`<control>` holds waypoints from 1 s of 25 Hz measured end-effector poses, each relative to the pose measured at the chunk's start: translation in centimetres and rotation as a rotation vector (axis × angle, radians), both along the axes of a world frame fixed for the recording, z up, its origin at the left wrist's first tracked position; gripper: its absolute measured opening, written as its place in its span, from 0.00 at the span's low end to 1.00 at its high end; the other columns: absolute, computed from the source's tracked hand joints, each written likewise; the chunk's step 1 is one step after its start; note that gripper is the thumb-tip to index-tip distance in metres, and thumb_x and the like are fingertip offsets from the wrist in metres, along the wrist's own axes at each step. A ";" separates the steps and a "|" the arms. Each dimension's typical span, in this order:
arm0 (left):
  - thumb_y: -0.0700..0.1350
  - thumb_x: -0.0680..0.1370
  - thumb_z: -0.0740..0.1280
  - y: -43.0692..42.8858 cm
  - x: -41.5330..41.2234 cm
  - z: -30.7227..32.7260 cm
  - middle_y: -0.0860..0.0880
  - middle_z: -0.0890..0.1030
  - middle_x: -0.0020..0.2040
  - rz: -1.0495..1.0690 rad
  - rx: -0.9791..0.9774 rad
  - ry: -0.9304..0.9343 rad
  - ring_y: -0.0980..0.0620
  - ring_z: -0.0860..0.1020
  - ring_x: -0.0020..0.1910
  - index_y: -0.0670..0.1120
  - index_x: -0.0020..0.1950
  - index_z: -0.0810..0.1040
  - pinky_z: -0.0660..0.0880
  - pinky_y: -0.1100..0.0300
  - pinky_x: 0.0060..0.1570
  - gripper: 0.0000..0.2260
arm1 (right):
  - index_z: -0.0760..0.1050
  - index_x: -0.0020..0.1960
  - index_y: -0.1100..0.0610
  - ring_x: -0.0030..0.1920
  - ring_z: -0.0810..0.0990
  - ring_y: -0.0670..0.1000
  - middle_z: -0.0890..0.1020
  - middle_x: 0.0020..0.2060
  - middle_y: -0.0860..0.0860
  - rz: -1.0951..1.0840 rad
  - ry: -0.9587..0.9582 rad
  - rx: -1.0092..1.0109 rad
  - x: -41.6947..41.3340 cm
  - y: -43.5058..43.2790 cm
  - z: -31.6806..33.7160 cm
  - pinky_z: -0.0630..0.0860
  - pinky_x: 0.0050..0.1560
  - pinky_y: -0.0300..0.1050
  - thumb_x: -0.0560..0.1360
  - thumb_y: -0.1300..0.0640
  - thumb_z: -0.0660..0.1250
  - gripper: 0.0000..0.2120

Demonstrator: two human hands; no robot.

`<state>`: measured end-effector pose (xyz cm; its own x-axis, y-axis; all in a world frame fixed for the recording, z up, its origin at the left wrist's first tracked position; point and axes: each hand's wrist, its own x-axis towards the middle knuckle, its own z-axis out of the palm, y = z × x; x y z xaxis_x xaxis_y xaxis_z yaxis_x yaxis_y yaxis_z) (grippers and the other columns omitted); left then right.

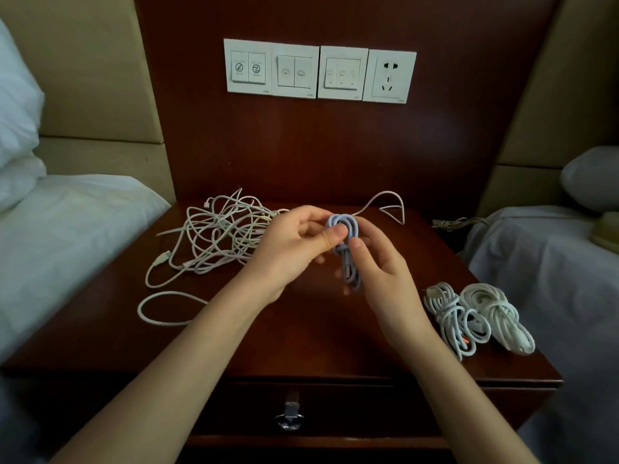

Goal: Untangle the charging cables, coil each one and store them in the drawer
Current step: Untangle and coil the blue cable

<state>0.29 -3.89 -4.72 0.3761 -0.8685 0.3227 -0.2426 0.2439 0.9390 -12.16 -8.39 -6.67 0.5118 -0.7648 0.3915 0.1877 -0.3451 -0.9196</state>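
I am holding one bluish cable [345, 229], bundled, above the middle of the nightstand [318, 336]. My left hand [288, 252] is pinching its top loops and my right hand [382, 276] is gripping the blurred lower strands. Two finished coils, a thin coil [452, 316] and a thick coil [499, 313], are lying at the front right corner. One tangle [217, 232] is sprawling back left, and I cannot count its cables. One drawer [335, 406] is sitting closed below.
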 end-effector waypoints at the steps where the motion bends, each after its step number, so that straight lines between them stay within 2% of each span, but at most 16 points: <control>1: 0.43 0.75 0.68 -0.2 -0.3 -0.3 0.51 0.81 0.38 0.033 0.006 0.019 0.61 0.76 0.30 0.49 0.50 0.77 0.70 0.68 0.29 0.05 | 0.69 0.60 0.46 0.35 0.76 0.42 0.78 0.43 0.47 -0.024 0.029 -0.060 0.0 -0.2 -0.1 0.74 0.32 0.37 0.79 0.60 0.60 0.13; 3: 0.42 0.77 0.67 -0.7 -0.9 -1.0 0.50 0.80 0.39 0.064 0.039 0.074 0.61 0.75 0.29 0.49 0.49 0.76 0.69 0.67 0.28 0.03 | 0.69 0.62 0.48 0.45 0.78 0.40 0.78 0.51 0.45 -0.088 0.125 -0.216 -0.3 -0.6 -0.4 0.76 0.45 0.35 0.78 0.61 0.63 0.16; 5: 0.41 0.78 0.64 -1.2 -1.5 -1.1 0.47 0.81 0.43 0.034 0.110 0.154 0.54 0.79 0.40 0.49 0.48 0.76 0.76 0.60 0.38 0.04 | 0.69 0.65 0.52 0.55 0.76 0.40 0.76 0.56 0.45 -0.165 0.240 -0.353 -0.8 -1.0 -0.6 0.73 0.54 0.32 0.76 0.60 0.66 0.18; 7: 0.39 0.78 0.63 -1.7 -2.1 -0.6 0.46 0.81 0.47 -0.006 0.160 0.255 0.47 0.80 0.51 0.49 0.48 0.78 0.76 0.52 0.51 0.06 | 0.69 0.65 0.53 0.55 0.74 0.39 0.76 0.56 0.44 -0.216 0.277 -0.392 -1.5 -1.0 -0.3 0.71 0.54 0.29 0.75 0.59 0.67 0.19; 10: 0.37 0.78 0.62 -2.5 -3.2 0.0 0.47 0.81 0.49 -0.072 0.153 0.342 0.49 0.80 0.51 0.49 0.48 0.78 0.78 0.57 0.47 0.09 | 0.70 0.66 0.52 0.57 0.75 0.40 0.76 0.56 0.44 -0.269 0.287 -0.406 -3.2 -1.3 0.2 0.72 0.56 0.32 0.76 0.57 0.66 0.19; 13: 0.38 0.78 0.63 -3.5 -4.9 0.0 0.43 0.80 0.56 -0.122 0.149 0.284 0.47 0.79 0.55 0.51 0.53 0.78 0.78 0.54 0.53 0.10 | 0.70 0.67 0.52 0.57 0.75 0.42 0.76 0.56 0.44 -0.316 0.335 -0.438 -5.7 -1.9 0.6 0.73 0.57 0.38 0.75 0.55 0.66 0.20; 18: 0.36 0.79 0.62 -4.1 -7.9 -0.4 0.42 0.81 0.51 -0.188 0.132 0.166 0.48 0.81 0.51 0.47 0.54 0.77 0.79 0.54 0.53 0.09 | 0.69 0.68 0.51 0.58 0.73 0.42 0.75 0.56 0.42 -0.366 0.496 -0.474 -9.7 -2.5 1.0 0.71 0.58 0.39 0.75 0.49 0.64 0.22; 20: 0.37 0.79 0.63 -4.3 -9.0 -0.4 0.43 0.81 0.48 -0.205 0.106 0.171 0.50 0.81 0.46 0.46 0.51 0.76 0.80 0.60 0.48 0.06 | 0.70 0.68 0.50 0.58 0.74 0.44 0.77 0.56 0.43 -0.387 0.569 -0.441 -11.7 -3.1 1.6 0.72 0.58 0.42 0.74 0.45 0.62 0.23; 23: 0.36 0.79 0.63 -4.7 -10.3 -0.6 0.43 0.80 0.46 -0.205 0.060 0.139 0.51 0.80 0.42 0.45 0.48 0.74 0.79 0.61 0.43 0.04 | 0.68 0.69 0.53 0.53 0.75 0.45 0.77 0.55 0.47 -0.365 0.671 -0.213 -14.9 -3.9 2.4 0.71 0.49 0.37 0.76 0.46 0.61 0.23; 25: 0.38 0.78 0.64 -5.2 -11.1 -1.3 0.45 0.81 0.46 -0.165 0.049 -0.002 0.52 0.80 0.43 0.46 0.49 0.74 0.79 0.58 0.45 0.04 | 0.67 0.70 0.55 0.57 0.73 0.47 0.76 0.61 0.52 -0.306 0.769 -0.094 -16.1 -4.2 1.9 0.69 0.55 0.40 0.78 0.46 0.58 0.23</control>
